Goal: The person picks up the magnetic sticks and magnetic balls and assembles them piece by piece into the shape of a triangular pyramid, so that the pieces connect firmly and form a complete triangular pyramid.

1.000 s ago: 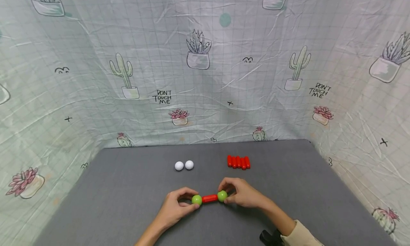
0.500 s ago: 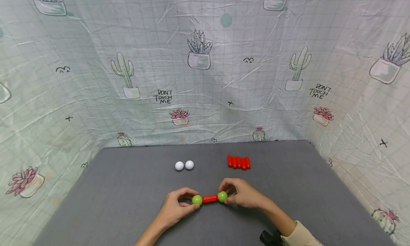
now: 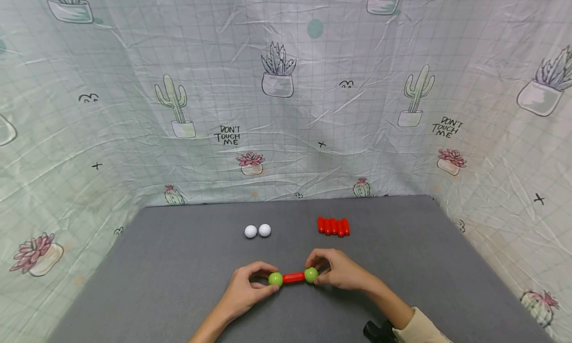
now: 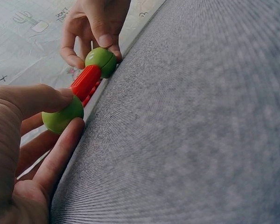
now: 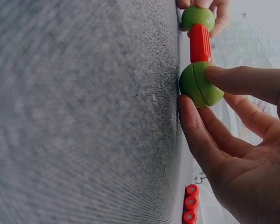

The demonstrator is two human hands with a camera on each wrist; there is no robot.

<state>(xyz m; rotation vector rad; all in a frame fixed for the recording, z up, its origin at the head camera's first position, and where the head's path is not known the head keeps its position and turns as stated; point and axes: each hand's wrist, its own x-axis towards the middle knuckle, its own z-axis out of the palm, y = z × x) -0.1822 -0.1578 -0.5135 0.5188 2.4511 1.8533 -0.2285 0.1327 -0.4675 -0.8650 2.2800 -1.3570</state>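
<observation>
The left hand (image 3: 248, 288) is at the lower centre of the head view and pinches the left green ball (image 3: 275, 280) between the thumb and fingertips. The right hand (image 3: 339, 271), just right of the lower centre, pinches the right green ball (image 3: 311, 275) in the same manner. In both grips the thumb and fingers are parted by the width of the ball and bear on its surface.

A red rod (image 3: 293, 278) spans the space between the two balls, with one end against each. The three parts form a nearly level line at the lower centre of the head view. The wrist views show lengthwise ribs on the rod and a seam line around the right green ball. The assembly is at the surface of the grey table (image 3: 156, 268); whether it bears on the table or is held slightly clear cannot be told.

Two white balls (image 3: 257, 231) are placed side by side above and left of the assembly. Five red rods (image 3: 333, 226) lie in a close row above and right of it. In the right wrist view, three round rod ends with grey centres appear at the lower edge.

A pale sleeve (image 3: 420, 328) covers the right forearm at the bottom of the head view, with a black device (image 3: 379, 331) beside it. A printed cloth backdrop (image 3: 313, 169) with potted plants fills the upper frame.
</observation>
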